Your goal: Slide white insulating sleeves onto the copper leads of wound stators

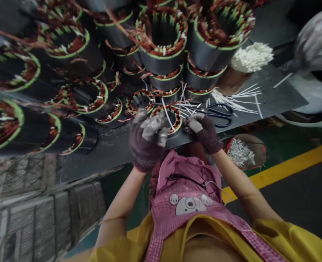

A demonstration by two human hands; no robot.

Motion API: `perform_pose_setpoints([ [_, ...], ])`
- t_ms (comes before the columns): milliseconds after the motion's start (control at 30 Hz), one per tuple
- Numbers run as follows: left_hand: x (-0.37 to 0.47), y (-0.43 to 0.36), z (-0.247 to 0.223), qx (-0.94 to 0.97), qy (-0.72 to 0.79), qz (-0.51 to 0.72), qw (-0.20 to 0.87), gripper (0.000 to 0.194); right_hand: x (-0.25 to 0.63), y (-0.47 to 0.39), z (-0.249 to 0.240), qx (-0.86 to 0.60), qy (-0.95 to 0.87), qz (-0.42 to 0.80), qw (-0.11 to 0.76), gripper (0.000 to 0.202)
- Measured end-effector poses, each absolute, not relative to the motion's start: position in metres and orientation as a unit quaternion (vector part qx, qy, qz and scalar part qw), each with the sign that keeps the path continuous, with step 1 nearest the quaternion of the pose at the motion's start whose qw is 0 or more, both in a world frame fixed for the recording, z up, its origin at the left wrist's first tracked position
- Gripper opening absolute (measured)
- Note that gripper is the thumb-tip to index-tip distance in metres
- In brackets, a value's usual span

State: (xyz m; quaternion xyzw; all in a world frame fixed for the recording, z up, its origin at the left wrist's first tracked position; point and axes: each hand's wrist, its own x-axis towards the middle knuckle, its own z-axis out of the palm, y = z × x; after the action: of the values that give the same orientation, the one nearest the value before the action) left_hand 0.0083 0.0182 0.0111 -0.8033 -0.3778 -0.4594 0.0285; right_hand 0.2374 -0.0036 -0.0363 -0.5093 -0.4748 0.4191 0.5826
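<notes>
A small motor stator [178, 125] with copper windings stands upright on the dark bench between my hands. One white strip [167, 113] sticks up at a slant from its opening. My left hand [147, 140], in a dark glove with grey fingertips, is beside the stator's left rim with curled fingers. My right hand [203, 131], gloved alike, is at the stator's right side, fingers bent inward. What either hand holds is hidden. Black-handled scissors [220, 115] lie just beyond my right hand, over loose white strips [238, 101].
Stacked larger stators [162, 54] fill the back and left of the bench [108, 145]. A brown container [233, 80] full of white strips stands back right. Below the bench's right edge is a container [259, 149] of white scraps. A person's sleeve [316, 40] shows far right.
</notes>
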Motion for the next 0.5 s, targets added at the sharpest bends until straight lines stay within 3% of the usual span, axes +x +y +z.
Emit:
perform_pose_setpoints([
  [133, -0.023, 0.033, 0.02, -0.898, -0.284, -0.331, 0.057, 0.02, 0.249, 0.012, -0.023, -0.531, -0.473, 0.361, 0.603, 0.026],
  [333, 0.0, 0.041, -0.006, -0.884, -0.316, -0.327, 0.11, 0.021, 0.36, 0.069, -0.006, -0.629, -0.306, 0.081, 0.71, 0.015],
  [500, 0.023, 0.025, 0.002, -0.87, -0.367, -0.299, 0.138, 0.021, 0.405, 0.106, 0.001, -0.675, -0.348, -0.005, 0.65, 0.02],
])
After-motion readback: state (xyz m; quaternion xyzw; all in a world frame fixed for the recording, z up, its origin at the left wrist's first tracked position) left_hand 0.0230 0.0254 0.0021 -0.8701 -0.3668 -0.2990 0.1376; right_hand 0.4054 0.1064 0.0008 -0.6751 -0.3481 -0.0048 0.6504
